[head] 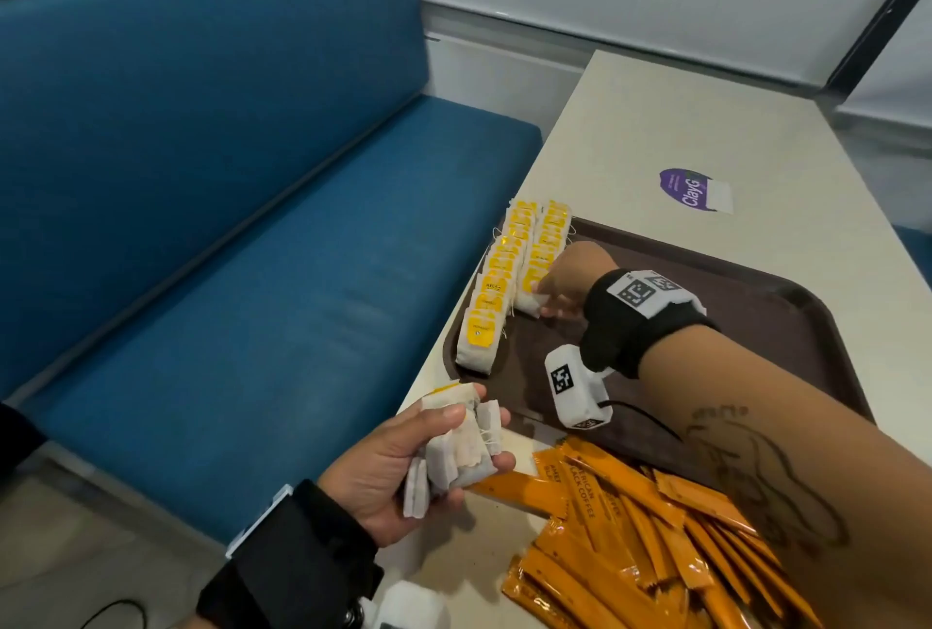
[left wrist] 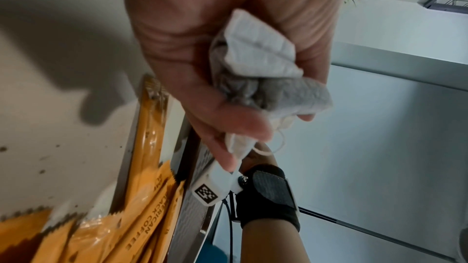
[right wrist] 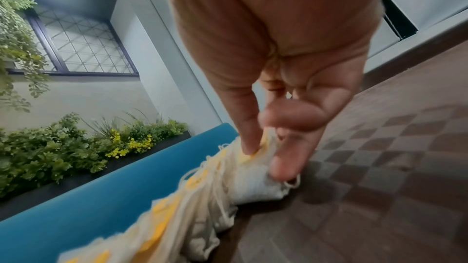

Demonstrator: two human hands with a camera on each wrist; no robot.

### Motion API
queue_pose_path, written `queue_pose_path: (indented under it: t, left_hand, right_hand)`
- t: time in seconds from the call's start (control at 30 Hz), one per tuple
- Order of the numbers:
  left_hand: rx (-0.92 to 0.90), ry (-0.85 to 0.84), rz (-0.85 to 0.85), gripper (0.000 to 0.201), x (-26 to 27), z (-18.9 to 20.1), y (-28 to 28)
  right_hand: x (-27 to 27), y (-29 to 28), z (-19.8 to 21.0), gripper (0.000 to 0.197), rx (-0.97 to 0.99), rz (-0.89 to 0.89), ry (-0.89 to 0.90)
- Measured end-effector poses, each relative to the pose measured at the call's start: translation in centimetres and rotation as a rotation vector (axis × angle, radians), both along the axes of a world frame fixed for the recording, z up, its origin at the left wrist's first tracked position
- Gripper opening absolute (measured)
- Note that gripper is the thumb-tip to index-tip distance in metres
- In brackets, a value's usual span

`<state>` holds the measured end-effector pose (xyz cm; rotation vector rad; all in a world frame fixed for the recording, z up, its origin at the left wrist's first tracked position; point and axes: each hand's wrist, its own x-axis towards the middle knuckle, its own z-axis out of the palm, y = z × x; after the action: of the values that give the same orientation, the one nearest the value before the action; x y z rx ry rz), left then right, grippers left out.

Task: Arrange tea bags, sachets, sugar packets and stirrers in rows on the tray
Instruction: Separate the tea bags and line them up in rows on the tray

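A brown tray (head: 756,326) lies on the cream table (head: 655,134). Along its left edge stand two rows of tea bags with yellow tags, the outer row (head: 497,290) and the inner row (head: 547,240). My right hand (head: 547,300) is at the near end of the inner row. In the right wrist view my right hand (right wrist: 267,157) pinches the front tea bag (right wrist: 255,187) between thumb and fingers, low over the tray (right wrist: 380,147). My left hand (head: 474,437) hovers before the tray's near left corner and grips a bunch of tea bags (head: 466,472), seen crumpled in the palm (left wrist: 258,63).
A heap of orange coffee sachets (head: 630,527) lies on the table at the near right, partly over the tray's near rim, and also shows in the left wrist view (left wrist: 142,217). A purple sticker (head: 693,189) marks the table beyond the tray. A blue bench (head: 201,174) runs along the left.
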<state>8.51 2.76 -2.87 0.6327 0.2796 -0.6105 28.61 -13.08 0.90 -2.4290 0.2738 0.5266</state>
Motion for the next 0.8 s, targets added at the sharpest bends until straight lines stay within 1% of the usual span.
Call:
queue_pose_path:
  t: [0.07,0.1,0.13,0.2,0.27,0.33,0.37,0.43,0.5,0.57,0.67,0.73,0.8]
  left_hand:
    - [0.003,-0.005,-0.003,0.066,0.1,0.2,0.0]
    - [0.009,-0.008,-0.001,0.058,0.2,0.3,0.0]
    - [0.012,-0.014,-0.002,0.055,0.1,0.5,-0.1]
    - [-0.002,-0.04,-0.009,0.061,0.0,0.6,-0.4]
    - [0.005,-0.067,-0.029,0.07,-0.3,0.8,-0.8]
    - [0.044,-0.084,-0.046,0.07,-0.7,1.0,-1.3]
    - [0.065,-0.103,-0.057,0.07,-0.9,1.2,-1.5]
    - [0.1,-0.181,-0.102,0.072,-1.3,1.5,-2.0]
    - [0.147,-0.24,-0.142,0.07,-1.7,1.9,-2.5]
    - [0.198,-0.255,-0.165,0.064,-2.1,2.0,-3.0]
    - [0.26,-0.274,-0.181,0.054,-2.4,1.8,-3.6]
    - [0.288,-0.266,-0.184,0.044,-2.5,1.8,-3.9]
    - [0.307,-0.253,-0.19,0.043,-2.6,1.8,-4.2]
  right_hand:
    - [-0.6,-0.6,0.7,0.024,-0.055,0.063,-0.165]
    - [-1.5,-0.9,1.4,0.024,0.001,0.08,-0.214]
    - [-2.7,-1.1,2.2,0.022,0.099,0.091,-0.224]
    - [-6.0,-1.5,4.0,0.018,0.228,0.195,-0.184]
    - [-9.5,-1.9,5.3,0.019,0.264,0.338,-0.066]
    - [-12.7,-1.9,5.8,0.023,0.297,0.427,0.032]
    - [-13.9,-1.9,5.6,0.025,0.345,0.428,0.054]
    - [-15.5,-2.0,5.1,0.028,0.428,0.399,0.022]
    - [-16.6,-2.1,4.7,0.027,0.403,0.394,-0.049]
    - [-17.4,-2.3,4.4,0.023,0.359,0.408,-0.088]
    - [-18.2,-2.8,4.0,0.01,0.404,0.397,-0.123]
    - [-18.5,-3.4,3.9,0.007,0.435,0.343,-0.172]
    - [-18.7,-4.1,3.7,0.007,0.464,0.291,-0.2]
